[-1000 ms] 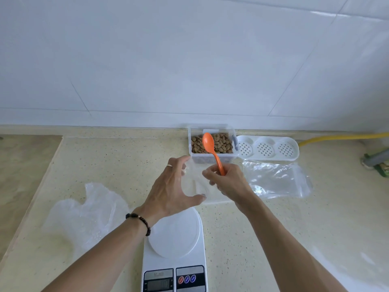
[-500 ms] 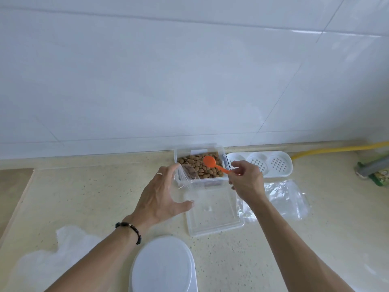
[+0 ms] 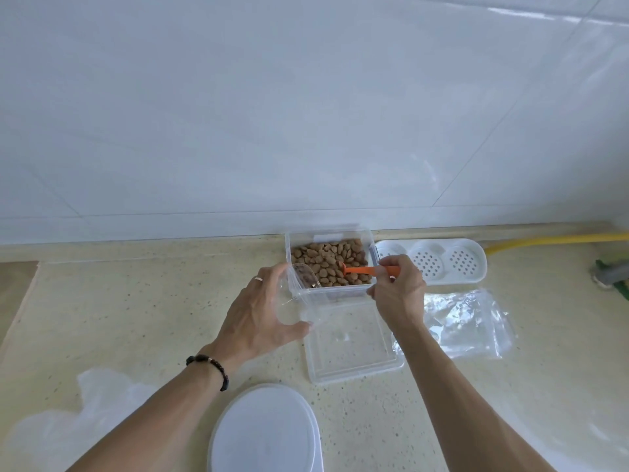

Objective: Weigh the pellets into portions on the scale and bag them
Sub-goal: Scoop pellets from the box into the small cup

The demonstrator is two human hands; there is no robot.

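Note:
A clear box [image 3: 340,290] of brown pellets [image 3: 323,258] stands against the wall. My right hand [image 3: 400,296] pinches the handle of an orange spoon [image 3: 362,270], whose bowl is dipped into the pellets. My left hand [image 3: 258,311] curls round a clear plastic cup [image 3: 301,284] held at the box's front left corner, with its mouth turned toward the box. The white scale platform [image 3: 265,430] shows at the bottom edge with nothing on it; its display is out of view.
The box's clear lid [image 3: 354,349] lies flat just in front of it. Clear bags [image 3: 469,321] lie to the right, and a white perforated tray [image 3: 442,264] and a yellow hose [image 3: 544,240] sit by the wall. Crumpled plastic [image 3: 51,434] lies at the lower left.
Both hands moved away from above the scale toward the pellet box. The spoon swung down from upright until its bowl sank into the pellets. The view tilted up, hiding the scale's display.

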